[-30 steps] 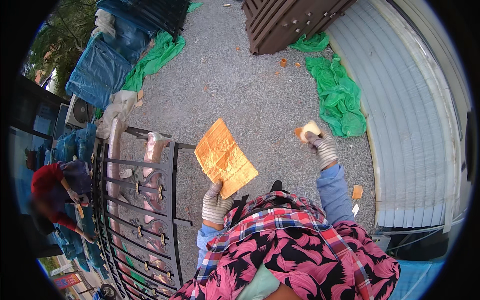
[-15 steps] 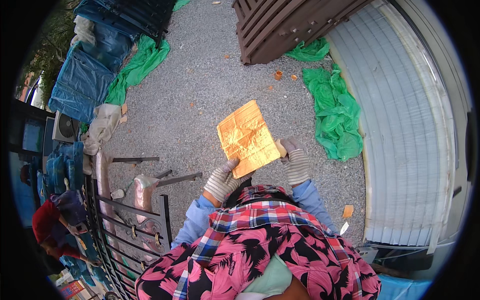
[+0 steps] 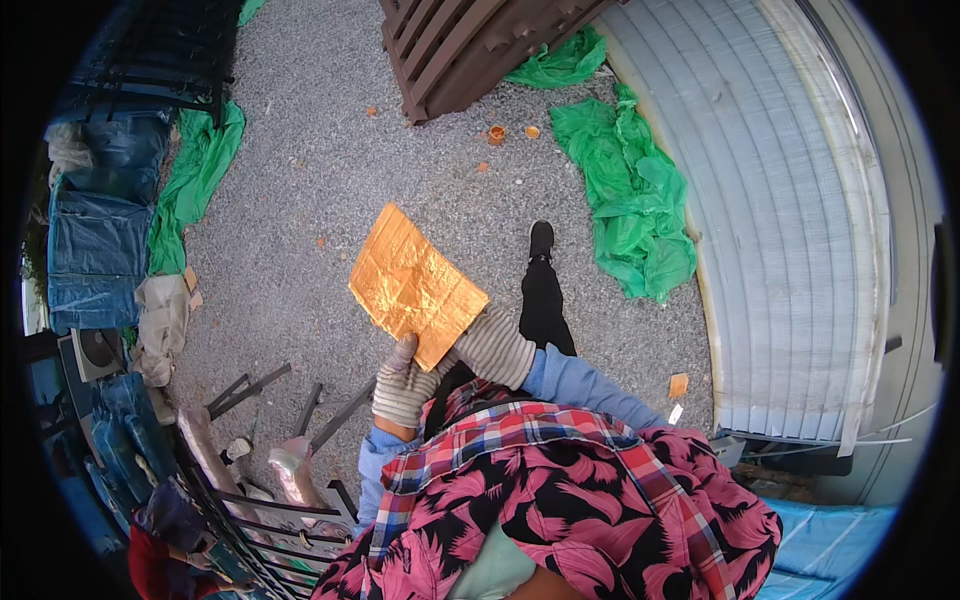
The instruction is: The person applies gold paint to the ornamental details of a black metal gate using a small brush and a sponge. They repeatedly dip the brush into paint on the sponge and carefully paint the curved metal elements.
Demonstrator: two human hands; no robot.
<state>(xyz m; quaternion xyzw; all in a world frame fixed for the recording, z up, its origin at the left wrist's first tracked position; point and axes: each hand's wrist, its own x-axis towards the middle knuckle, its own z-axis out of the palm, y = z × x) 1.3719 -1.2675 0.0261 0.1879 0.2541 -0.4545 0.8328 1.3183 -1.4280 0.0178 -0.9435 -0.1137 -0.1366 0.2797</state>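
A crinkled sheet of shiny orange-gold foil (image 3: 415, 285) is held out in front of my body, tilted. My left hand (image 3: 402, 388), in a striped grey knit glove, is closed on its near edge with the thumb lying on top. My right hand (image 3: 497, 348), in a matching glove, reaches in from the right against the sheet's near right corner. Its fingers are hidden behind the foil, so whether it grips anything does not show.
Brown slatted metalwork (image 3: 470, 45) stands ahead, near green plastic sheeting (image 3: 635, 200) and a small orange cup (image 3: 496, 134). Corrugated pale panels (image 3: 770, 220) line the right. Black railings (image 3: 290, 525) and a person in red (image 3: 160, 565) are at lower left. My foot (image 3: 541, 238) is stepping forward on gravel.
My right hand has moved from beside the sheet's right corner to behind its near edge, and the small pale piece it held is out of sight. My view has shifted; a foot has appeared.
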